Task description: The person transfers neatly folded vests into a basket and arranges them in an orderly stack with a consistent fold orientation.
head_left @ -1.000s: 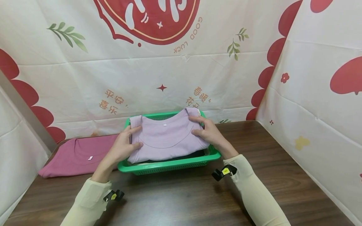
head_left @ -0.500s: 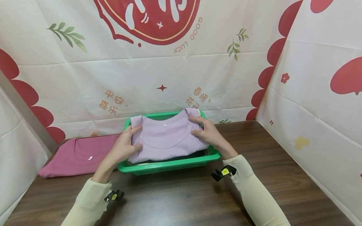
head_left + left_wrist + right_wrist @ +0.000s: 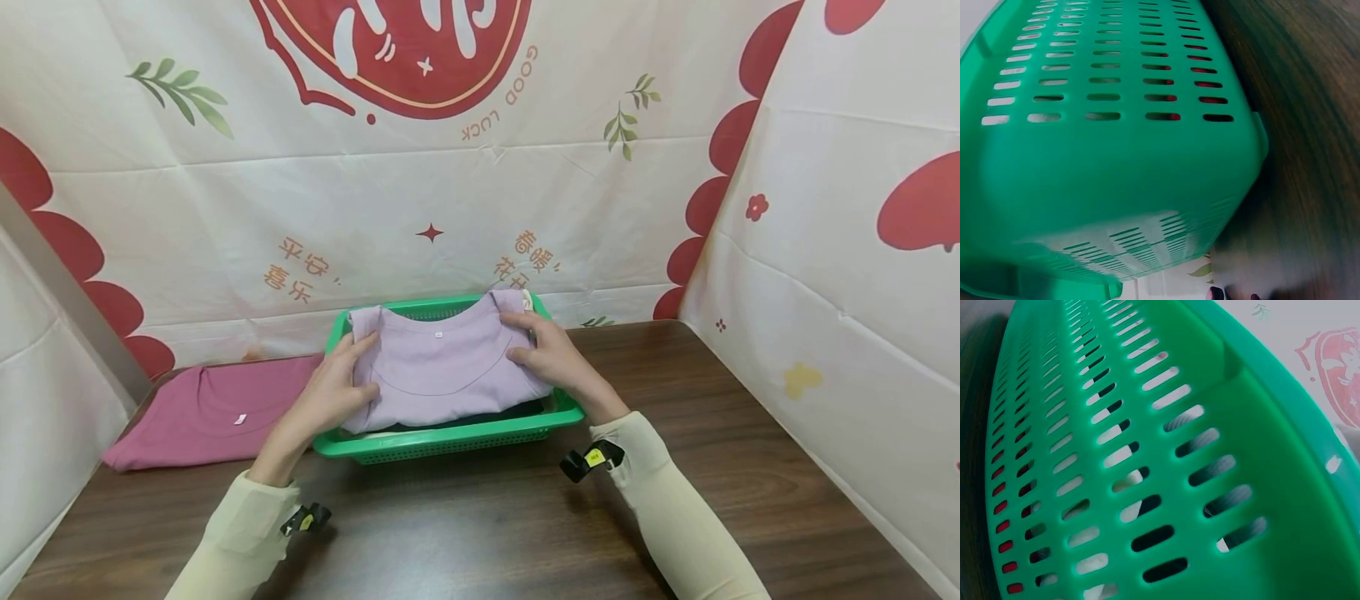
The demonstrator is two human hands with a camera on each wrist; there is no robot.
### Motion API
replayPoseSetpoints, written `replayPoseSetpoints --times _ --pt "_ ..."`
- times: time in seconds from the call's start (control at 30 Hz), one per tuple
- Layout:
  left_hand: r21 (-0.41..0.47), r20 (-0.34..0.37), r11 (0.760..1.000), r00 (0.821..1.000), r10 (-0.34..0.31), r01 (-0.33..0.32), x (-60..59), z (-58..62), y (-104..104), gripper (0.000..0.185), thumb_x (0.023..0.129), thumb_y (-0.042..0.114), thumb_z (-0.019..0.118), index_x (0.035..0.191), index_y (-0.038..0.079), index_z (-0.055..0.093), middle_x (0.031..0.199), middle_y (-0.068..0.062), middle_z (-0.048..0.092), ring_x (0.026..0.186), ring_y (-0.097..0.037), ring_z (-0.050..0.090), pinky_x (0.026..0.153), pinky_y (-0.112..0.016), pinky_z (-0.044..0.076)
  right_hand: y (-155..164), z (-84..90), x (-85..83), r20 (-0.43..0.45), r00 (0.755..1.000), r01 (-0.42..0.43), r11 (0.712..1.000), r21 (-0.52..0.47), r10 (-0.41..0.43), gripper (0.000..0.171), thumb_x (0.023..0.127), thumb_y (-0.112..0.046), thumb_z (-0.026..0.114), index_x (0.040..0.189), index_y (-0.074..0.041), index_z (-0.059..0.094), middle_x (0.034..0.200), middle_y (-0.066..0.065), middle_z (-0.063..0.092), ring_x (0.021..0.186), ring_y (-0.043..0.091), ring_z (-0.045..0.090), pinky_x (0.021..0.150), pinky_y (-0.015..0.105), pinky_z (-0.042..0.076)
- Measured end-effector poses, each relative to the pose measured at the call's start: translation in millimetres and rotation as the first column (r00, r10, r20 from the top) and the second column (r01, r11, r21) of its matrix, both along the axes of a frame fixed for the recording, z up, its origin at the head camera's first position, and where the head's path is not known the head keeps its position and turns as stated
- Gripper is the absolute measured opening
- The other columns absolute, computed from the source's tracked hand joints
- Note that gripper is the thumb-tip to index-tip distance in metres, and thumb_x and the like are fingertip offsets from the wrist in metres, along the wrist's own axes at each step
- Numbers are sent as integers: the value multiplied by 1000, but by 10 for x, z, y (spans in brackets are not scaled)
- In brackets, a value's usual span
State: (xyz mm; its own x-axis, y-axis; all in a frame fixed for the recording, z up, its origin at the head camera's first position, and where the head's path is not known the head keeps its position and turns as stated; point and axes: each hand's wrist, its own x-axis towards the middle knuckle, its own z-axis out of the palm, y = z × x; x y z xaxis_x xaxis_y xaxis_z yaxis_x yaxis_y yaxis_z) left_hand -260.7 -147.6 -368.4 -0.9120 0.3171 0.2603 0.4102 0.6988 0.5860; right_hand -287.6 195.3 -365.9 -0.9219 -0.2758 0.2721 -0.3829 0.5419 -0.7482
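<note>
A folded lavender shirt (image 3: 438, 367) with a round neckline and small white label lies in the green plastic basket (image 3: 450, 437), its shoulders rising above the back rim. My left hand (image 3: 326, 396) holds its left side, thumb and index finger on top, other fingers mostly hidden. On the opposite side my right hand (image 3: 555, 354) holds the right shoulder, index finger high, thumb lower. Dark cloth (image 3: 517, 411) shows under the shirt's front edge. Both wrist views are filled by the slotted basket wall (image 3: 1110, 162), with no hand in sight.
To the left, a folded rose-pink shirt (image 3: 225, 412) lies on the brown wooden table (image 3: 450, 517), its corner near the basket. A printed white cloth backdrop (image 3: 420, 200) rises behind the table, with white cloth at both sides.
The lavender shirt has sunk slightly, and its left edge has shifted a little rightward with my left hand. My right hand stays almost where it was.
</note>
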Motion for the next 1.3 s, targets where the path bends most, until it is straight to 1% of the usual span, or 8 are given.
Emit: replayPoseSetpoints --times 0.17,0.27,0.37,0.53,0.77,1.0,1.13,1.3 --pt "-18 6 1000 1000 -2 2 7 -3 0 80 82 3 66 157 2 41 127 -18 49 101 -30 46 76 -37 41 -3 -18 -11 -2 1000 -16 1000 19 16 58 91 -2 64 147 2 54 158 24 45 148 39 40 119 58 35" --pt "-36 -7 999 1000 -11 11 13 -1 2 80 81 1 65 157 1 41 131 -20 49 101 -31 47 75 -38 41 -4 -23 -19 -14 1000 -25 999 32 25 58 91 -2 63 147 3 54 157 24 47 149 39 38 120 58 34" --pt "-65 -21 997 999 -29 28 23 6 6 79 81 -1 63 157 0 40 151 -26 42 121 -38 50 84 -48 47 -5 -16 -19 -28 999 -30 999 43 31 57 90 -2 63 146 4 54 155 24 49 150 39 38 121 58 34" --pt "-96 -16 994 999 -45 43 35 3 13 76 84 -3 59 157 -1 39 163 -31 28 149 -48 35 99 -62 45 -10 7 -8 -21 999 -43 998 45 44 58 89 -3 63 146 5 55 154 24 50 150 39 38 121 57 34" --pt "-88 -10 996 1000 -28 27 33 -12 14 76 85 -3 58 158 0 38 165 -31 25 151 -49 30 106 -65 43 -11 -2 -14 -33 998 -44 995 84 47 59 89 -4 63 147 4 53 155 24 50 149 39 39 120 57 35" --pt "-80 -24 996 999 -35 33 32 -2 21 76 84 -5 59 157 -1 39 163 -32 28 149 -50 34 100 -61 46 -23 33 28 -42 997 -62 993 102 67 63 87 -3 67 147 5 52 155 24 49 149 39 39 121 57 35" --pt "-56 -47 998 998 -36 33 31 -9 20 76 84 -6 59 157 -3 38 155 -30 38 133 -43 46 90 -53 46 -31 24 25 -51 997 -47 992 117 53 62 88 -1 67 148 5 51 156 24 48 150 40 37 122 57 33" --pt "-56 -46 998 998 -30 28 27 -17 23 76 85 -5 58 158 -1 36 161 -30 31 145 -46 38 95 -61 45 -47 29 31 -50 998 -23 990 141 30 62 90 0 66 150 3 50 159 23 45 152 39 36 122 57 33"
